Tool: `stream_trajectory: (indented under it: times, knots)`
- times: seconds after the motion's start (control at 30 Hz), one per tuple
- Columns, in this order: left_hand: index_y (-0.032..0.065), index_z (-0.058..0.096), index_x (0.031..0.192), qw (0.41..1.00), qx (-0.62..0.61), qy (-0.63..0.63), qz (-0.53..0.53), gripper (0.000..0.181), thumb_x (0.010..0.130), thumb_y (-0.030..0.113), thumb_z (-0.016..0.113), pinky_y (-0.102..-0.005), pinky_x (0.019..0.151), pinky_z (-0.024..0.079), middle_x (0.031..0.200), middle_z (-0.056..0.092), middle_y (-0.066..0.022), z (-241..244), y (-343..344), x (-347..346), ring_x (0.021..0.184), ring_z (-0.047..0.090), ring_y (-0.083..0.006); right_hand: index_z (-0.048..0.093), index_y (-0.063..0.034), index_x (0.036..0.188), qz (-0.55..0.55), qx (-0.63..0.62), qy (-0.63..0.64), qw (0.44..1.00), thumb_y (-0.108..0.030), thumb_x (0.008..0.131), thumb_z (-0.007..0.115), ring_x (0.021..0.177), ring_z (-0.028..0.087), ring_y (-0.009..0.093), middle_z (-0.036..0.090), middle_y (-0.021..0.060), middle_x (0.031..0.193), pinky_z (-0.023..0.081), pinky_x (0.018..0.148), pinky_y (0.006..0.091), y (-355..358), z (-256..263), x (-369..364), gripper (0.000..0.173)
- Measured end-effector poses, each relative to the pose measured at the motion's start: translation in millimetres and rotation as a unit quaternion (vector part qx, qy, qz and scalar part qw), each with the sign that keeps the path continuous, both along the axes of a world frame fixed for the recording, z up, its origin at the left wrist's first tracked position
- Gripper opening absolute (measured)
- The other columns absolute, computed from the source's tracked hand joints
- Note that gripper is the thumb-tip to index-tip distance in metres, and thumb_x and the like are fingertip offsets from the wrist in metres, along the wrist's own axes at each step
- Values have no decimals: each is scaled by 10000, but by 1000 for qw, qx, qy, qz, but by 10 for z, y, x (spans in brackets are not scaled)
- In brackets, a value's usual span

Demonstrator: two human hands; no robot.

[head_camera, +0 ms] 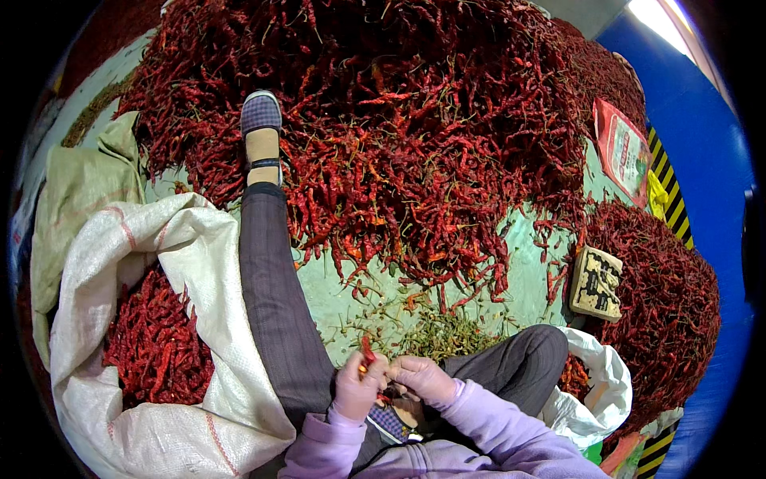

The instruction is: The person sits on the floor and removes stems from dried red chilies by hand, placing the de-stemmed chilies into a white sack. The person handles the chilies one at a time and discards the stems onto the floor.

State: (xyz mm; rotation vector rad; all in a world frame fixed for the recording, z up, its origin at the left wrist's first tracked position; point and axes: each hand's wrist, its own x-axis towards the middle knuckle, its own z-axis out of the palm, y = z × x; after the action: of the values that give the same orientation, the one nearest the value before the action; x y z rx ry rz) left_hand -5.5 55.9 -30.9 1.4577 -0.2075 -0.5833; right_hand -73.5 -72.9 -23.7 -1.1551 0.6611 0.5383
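Near the bottom middle, my left hand (359,383) grips a dried red chili pepper (367,349) whose tip points away from me. Close against it is my right hand (422,378), its fingertips pinched together by the chili; what they hold is too small to tell. More red shows under the hands, above my bent foot. Beyond my hands lies a small heap of green-brown chili stems (452,335) on the pale green floor. A large pile of dried red chilies (407,149) fills the area ahead.
At left stands an open white woven sack (84,287) holding red chilies, with a green sack (90,179) behind it. My outstretched leg separates it from the stems. On the right are a white bag (613,383), another chili heap (658,305), a patterned block (596,283) and a printed red bag (622,152).
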Motion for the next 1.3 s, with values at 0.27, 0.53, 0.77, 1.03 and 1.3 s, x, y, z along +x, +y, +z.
stream_trajectory:
  times: [0.27,0.53,0.77,1.03,1.3]
  knots:
    - [40,513,720,949,-124,275,-88,99,737,92,595,-233,435,382,612,530,-28,235,20,-153,475,473,-94,483,-82,1086,234,-449,-93,857,-309,766,533,830,558,328,573,196,887,446,723,382,-235,-352,194,395]
    - [39,494,734,932,-156,321,-68,154,750,141,609,-199,423,349,615,499,-29,-33,58,-105,462,432,-78,527,-22,931,294,-539,-86,785,-313,760,538,809,554,351,571,205,856,439,703,405,-250,-647,1240,338]
    - [57,502,776,934,-149,311,-93,128,767,128,608,-184,456,362,624,516,5,-68,43,-62,490,445,-50,522,-34,851,322,-548,-84,767,-243,762,512,773,550,362,568,215,796,432,682,415,-333,-883,1270,228]
    - [70,504,769,906,-164,388,41,103,790,150,566,-172,395,329,643,490,-11,-144,-32,4,473,422,-57,526,-36,801,-61,-178,-50,981,-168,747,590,549,516,100,547,36,669,418,526,236,-550,-403,385,157]
    - [59,541,926,968,-47,218,-113,197,780,181,595,-186,449,376,691,541,10,-244,-73,-188,546,479,-42,520,-9,854,-10,-85,-133,987,-104,822,518,644,540,78,547,3,739,449,596,215,-240,-50,-265,101]
